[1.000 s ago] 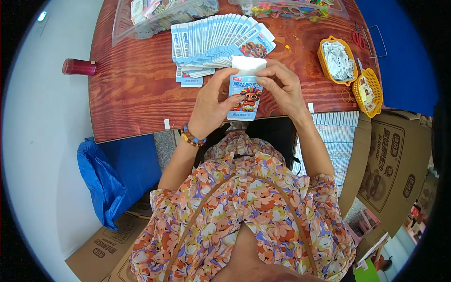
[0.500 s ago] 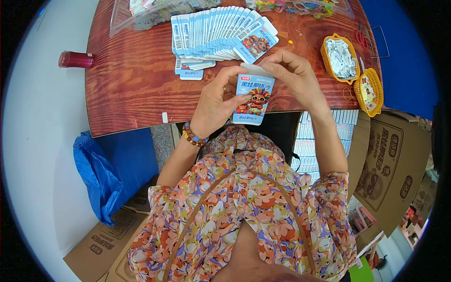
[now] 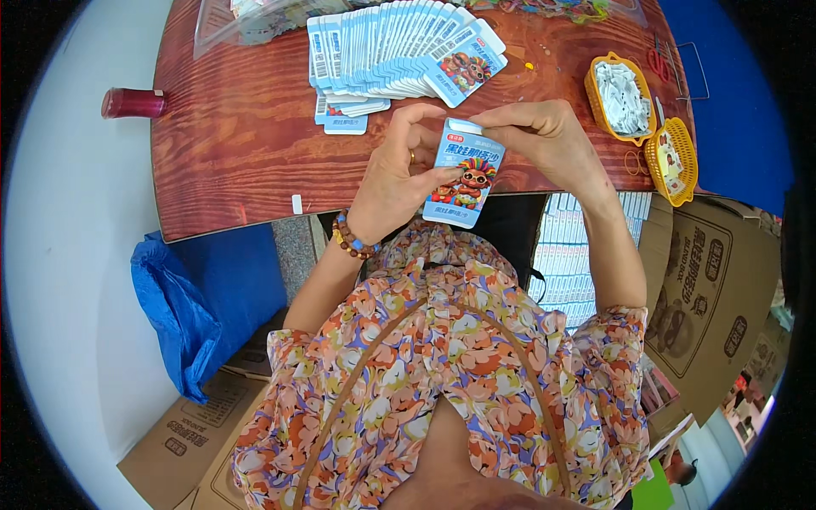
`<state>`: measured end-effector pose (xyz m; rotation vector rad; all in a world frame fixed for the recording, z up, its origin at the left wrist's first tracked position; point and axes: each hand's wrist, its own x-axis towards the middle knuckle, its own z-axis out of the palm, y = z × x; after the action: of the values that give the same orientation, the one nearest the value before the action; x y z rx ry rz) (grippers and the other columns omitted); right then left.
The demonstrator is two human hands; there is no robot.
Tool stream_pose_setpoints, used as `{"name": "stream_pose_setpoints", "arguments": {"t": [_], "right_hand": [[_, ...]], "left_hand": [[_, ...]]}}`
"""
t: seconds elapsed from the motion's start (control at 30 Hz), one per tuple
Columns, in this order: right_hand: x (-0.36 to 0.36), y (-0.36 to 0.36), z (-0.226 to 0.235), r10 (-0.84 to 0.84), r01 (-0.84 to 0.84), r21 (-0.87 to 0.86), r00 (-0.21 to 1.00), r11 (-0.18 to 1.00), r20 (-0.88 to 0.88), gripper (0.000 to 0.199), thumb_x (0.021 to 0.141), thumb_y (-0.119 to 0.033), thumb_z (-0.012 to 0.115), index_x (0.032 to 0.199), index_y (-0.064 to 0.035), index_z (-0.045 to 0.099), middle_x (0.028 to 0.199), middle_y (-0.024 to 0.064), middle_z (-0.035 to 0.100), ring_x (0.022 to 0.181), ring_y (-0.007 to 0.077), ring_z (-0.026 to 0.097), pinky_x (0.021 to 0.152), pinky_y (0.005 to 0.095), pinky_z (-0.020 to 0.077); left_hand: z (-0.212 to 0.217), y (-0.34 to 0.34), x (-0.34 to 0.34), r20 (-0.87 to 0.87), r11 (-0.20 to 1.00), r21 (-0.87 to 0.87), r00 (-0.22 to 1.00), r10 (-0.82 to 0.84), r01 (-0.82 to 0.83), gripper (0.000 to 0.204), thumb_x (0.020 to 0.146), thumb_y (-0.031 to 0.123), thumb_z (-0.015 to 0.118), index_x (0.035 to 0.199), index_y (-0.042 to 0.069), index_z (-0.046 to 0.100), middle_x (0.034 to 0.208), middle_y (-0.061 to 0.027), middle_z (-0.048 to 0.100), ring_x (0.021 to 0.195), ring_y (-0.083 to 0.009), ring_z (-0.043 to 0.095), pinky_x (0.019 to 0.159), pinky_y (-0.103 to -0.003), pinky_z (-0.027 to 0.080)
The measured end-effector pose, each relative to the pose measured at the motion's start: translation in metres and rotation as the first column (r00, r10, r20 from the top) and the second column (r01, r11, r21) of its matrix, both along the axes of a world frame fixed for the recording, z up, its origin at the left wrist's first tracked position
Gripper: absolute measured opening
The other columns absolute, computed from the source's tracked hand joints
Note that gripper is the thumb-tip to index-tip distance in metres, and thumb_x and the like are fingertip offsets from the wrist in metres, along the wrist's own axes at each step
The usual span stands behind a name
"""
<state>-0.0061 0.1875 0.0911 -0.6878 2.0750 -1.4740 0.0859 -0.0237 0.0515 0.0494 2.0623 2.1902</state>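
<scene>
A small light-blue printed carton (image 3: pixel 463 183) with a cartoon figure on its front is held upright just off the table's near edge. My left hand (image 3: pixel 395 170) grips its left side, thumb across the front and fingers behind. With thumb and fingers, my right hand (image 3: pixel 544 140) pinches the flap at the carton's top right corner. Just beyond my hands lies a fanned row of flat, unfolded cartons (image 3: pixel 382 55) of the same design, on the wooden table (image 3: pixel 246 153).
At the right stand a yellow basket of white sachets (image 3: pixel 622 98) and a yellow basket of small printed pieces (image 3: pixel 671 161), with red scissors (image 3: pixel 659 68) behind. Clear bins (image 3: pixel 246 34) line the far edge. A red jar (image 3: pixel 134 104) stands left. Packed cartons (image 3: pixel 586 255) fill a box below.
The top flap stood up half a second ago and is now folded down at the carton's top. The carton has tilted slightly, and my right hand has moved a little right.
</scene>
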Motion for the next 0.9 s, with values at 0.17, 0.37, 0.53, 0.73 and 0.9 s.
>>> {"name": "stream_pose_setpoints", "arguments": {"t": [0.17,0.37,0.53,0.73,0.9], "right_hand": [[0.009,0.001,-0.001,0.032,-0.026,0.027,0.965,0.999,-0.26,0.026,0.091,-0.001,0.064,0.116,0.0003,0.069,0.108,0.0104,0.073,0.101,0.0174,0.069,0.087,0.0289,0.0545],[0.027,-0.002,-0.008,0.047,-0.004,0.079,0.829,0.997,-0.558,0.031,0.087,0.001,0.067,0.118,0.0001,0.067,0.118,0.0128,0.07,0.109,0.0238,0.067,0.092,0.0321,0.054],[0.028,0.007,-0.021,-0.164,0.148,-0.127,0.979,0.981,-0.124,0.03,0.086,0.004,0.067,0.116,0.0014,0.067,0.116,0.0119,0.069,0.105,0.0203,0.067,0.088,0.0297,0.0551],[0.016,0.018,-0.034,-0.045,0.011,-0.105,0.941,0.994,-0.334,0.027,0.085,0.005,0.068,0.112,0.002,0.069,0.114,0.0109,0.068,0.101,0.017,0.067,0.084,0.0275,0.0555],[0.009,0.013,-0.038,0.018,-0.045,-0.101,0.968,0.994,-0.251,0.029,0.083,0.004,0.069,0.113,0.0015,0.068,0.111,0.0108,0.068,0.098,0.0166,0.066,0.083,0.0272,0.0547]], "left_hand": [[-0.001,0.004,-0.001,-0.018,1.0,0.009,1.0,0.016,-0.016,0.069,0.084,0.002,0.073,0.143,0.008,0.038,0.101,-0.0106,0.065,0.084,-0.0133,0.066,0.071,-0.027,0.054],[-0.013,0.002,0.002,-0.072,0.999,-0.022,0.997,-0.036,0.034,0.063,0.085,0.002,0.072,0.143,0.008,0.046,0.108,-0.0095,0.066,0.086,-0.0114,0.065,0.072,-0.026,0.054],[-0.009,0.009,0.005,-0.004,0.998,0.057,1.0,0.006,-0.006,0.06,0.084,0.001,0.072,0.14,0.006,0.049,0.11,-0.008,0.066,0.093,-0.0117,0.065,0.079,-0.027,0.055],[-0.01,0.01,0.0,-0.009,0.998,0.058,0.999,-0.039,0.039,0.047,0.084,0.0,0.071,0.129,0.003,0.056,0.117,-0.0067,0.064,0.103,-0.0127,0.064,0.087,-0.03,0.055],[-0.023,0.008,-0.001,0.0,0.997,0.073,0.999,-0.036,0.036,0.042,0.084,-0.001,0.07,0.124,0.002,0.058,0.116,-0.0065,0.064,0.103,-0.0117,0.063,0.087,-0.029,0.055]]}}
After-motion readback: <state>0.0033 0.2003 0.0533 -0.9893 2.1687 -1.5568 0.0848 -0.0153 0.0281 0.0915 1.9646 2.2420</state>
